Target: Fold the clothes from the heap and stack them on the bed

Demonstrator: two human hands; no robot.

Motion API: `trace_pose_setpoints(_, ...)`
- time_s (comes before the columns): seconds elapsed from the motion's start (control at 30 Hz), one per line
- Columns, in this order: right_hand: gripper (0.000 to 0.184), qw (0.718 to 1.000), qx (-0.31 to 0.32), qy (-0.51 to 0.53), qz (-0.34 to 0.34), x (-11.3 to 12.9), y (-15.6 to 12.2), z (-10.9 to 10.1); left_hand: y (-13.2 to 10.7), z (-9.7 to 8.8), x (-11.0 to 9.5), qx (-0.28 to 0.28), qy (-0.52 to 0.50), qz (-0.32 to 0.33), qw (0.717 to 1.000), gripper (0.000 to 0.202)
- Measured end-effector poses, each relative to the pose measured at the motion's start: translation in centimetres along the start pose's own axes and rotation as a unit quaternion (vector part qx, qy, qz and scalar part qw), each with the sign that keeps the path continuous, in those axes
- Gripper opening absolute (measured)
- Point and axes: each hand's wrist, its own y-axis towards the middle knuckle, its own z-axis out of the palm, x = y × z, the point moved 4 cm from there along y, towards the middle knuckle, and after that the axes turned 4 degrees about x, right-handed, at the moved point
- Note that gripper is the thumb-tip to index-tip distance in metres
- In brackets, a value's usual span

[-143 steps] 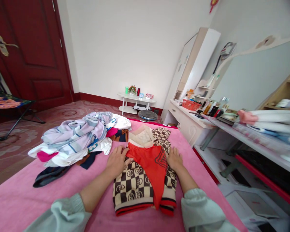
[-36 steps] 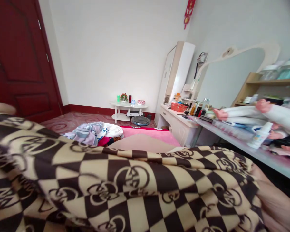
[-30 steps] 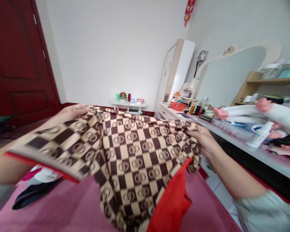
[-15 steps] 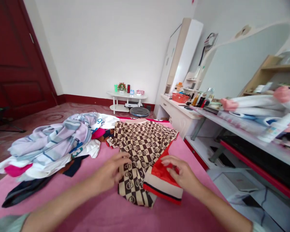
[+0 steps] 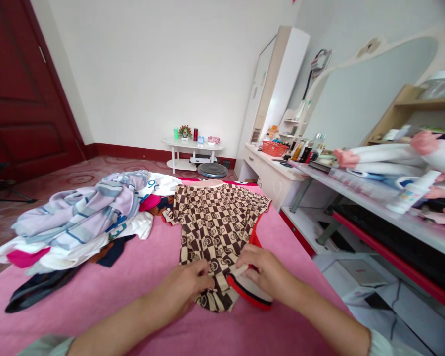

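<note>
A brown-and-beige checkered shirt point(image 5: 217, 217) with red trim lies spread on the pink bedspread point(image 5: 148, 321). My left hand point(image 5: 191, 284) is closed at the lower left of the shirt, with bent fingers pinching its fabric. At the lower right my right hand point(image 5: 269, 274) grips the shirt by its side, near a folded-over beige band point(image 5: 250, 287) edged in black and red. Part of that band is hidden behind the fingers.
Left of the shirt is a heap of crumpled clothes point(image 5: 85, 212), with a dark garment point(image 5: 40, 289) at its near edge. A grey shelf desk point(image 5: 371, 198) and a white dressing table point(image 5: 270, 170) stand along the right. Farther off is a low white table point(image 5: 193, 144).
Both hands have come down onto the shirt and closed on its fabric. The red inner side at the lower right is now mostly covered, and the beige band has bunched up.
</note>
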Motion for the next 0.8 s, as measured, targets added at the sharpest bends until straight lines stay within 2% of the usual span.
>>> trace_pose_setpoints(0.1,0.004,0.985,-0.139,0.094,0.042,-1.6,-1.2,-3.5,-1.1,-2.0,0.7,-0.034,-0.048,-0.01,0.998,0.023)
trace_pose_setpoints(0.23,0.019,0.91,-0.324,0.235,0.11,-4.3,-5.3,-8.2,-4.4,-7.1,3.0,-0.14,-0.089,-0.064,0.984,0.018)
trace_pose_setpoints(0.33,0.024,0.864,-0.382,0.296,0.142,-5.8,-8.7,-9.0,-7.8,-10.6,4.8,-0.211,-0.093,-0.11,0.967,0.013)
trace_pose_setpoints(0.43,0.025,0.828,-0.388,0.363,0.18,-6.5,-11.2,-7.7,-10.7,-12.4,5.9,-0.256,-0.119,-0.167,0.945,0.017)
trace_pose_setpoints(0.5,0.024,0.809,-0.392,0.392,0.196,-6.7,-12.5,-6.8,-12.4,-12.8,6.4,-0.29,-0.149,-0.223,0.918,0.023)
trace_pose_setpoints(0.57,0.022,0.805,-0.395,0.395,0.199,-6.4,-13.5,-6.3,-13.7,-12.6,6.9,-0.306,-0.181,-0.268,0.896,0.028)
trace_pose_setpoints(0.67,0.02,0.828,-0.356,0.392,0.183,-5.3,-14.2,-6.1,-15.1,-11.8,7.5,-0.29,-0.225,-0.294,0.883,0.027)
trace_pose_setpoints(0.8,0.028,0.874,-0.21,0.392,0.195,-3.4,-14.3,-4.9,-16.3,-10.6,8.0,-0.241,-0.295,-0.299,0.875,0.022)
